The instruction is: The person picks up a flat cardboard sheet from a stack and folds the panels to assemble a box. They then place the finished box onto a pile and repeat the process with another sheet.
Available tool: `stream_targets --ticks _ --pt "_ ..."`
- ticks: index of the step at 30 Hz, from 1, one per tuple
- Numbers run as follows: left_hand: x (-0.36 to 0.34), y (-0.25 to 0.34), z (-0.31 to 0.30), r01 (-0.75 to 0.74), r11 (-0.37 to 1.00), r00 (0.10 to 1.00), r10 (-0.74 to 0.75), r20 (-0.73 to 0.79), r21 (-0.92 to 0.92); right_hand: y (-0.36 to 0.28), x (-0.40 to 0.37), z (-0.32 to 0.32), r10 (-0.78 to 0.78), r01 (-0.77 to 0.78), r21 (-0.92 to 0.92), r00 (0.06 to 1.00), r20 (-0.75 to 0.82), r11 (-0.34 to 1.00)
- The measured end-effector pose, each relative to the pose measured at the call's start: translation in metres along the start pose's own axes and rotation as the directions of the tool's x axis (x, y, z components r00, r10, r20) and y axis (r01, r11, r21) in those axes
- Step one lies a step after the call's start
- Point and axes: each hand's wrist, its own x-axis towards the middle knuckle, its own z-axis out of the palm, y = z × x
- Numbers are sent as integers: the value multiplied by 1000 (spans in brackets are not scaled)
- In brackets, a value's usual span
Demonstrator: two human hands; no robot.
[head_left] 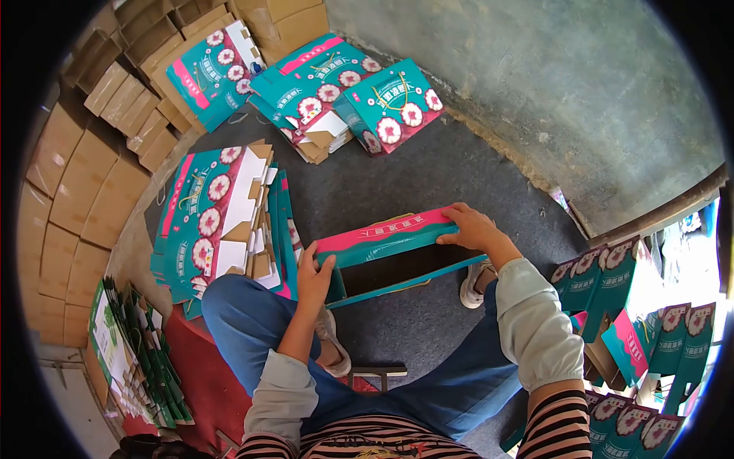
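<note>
Between my knees is a teal cardboard gift box with a pink stripe along one edge. Its long opening faces me and shows a dark inside. My left hand grips the box's left end, thumb at the near edge. At the opposite upper corner, my right hand has its fingers over the pink edge and its thumb at the opening. A thin yellow cord handle shows along the box's lower edge. Just left of the box lies a stack of flattened teal cartons with flower pictures.
More teal cartons lie on the dark floor ahead. Brown boxes are piled along the left. Green-and-white flat cartons lean at lower left. Standing teal boxes line the right. A concrete wall closes the far side.
</note>
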Motion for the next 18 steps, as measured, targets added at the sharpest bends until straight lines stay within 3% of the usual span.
stream_targets --ticks 2,4,7,10,13,18 --pt "-1 7 -2 29 999 999 -29 -31 13 -5 0 -5 19 -19 -20 1000 2 1000" --pt "-6 18 -6 189 981 982 -188 -27 41 -9 2 -7 50 -49 -23 999 13 999" --pt "-9 30 -2 153 988 987 -151 -63 33 -11 5 -7 55 -54 -31 998 7 998" --pt "-9 41 -7 164 984 984 -168 61 72 -11 9 -6 44 -44 -49 999 -1 998" --pt "-12 44 -10 141 976 984 -157 86 165 -14 11 -6 54 -52 -80 998 21 995" --pt "-16 19 -29 -36 975 993 11 114 221 -12 19 5 45 -41 -136 999 23 990"
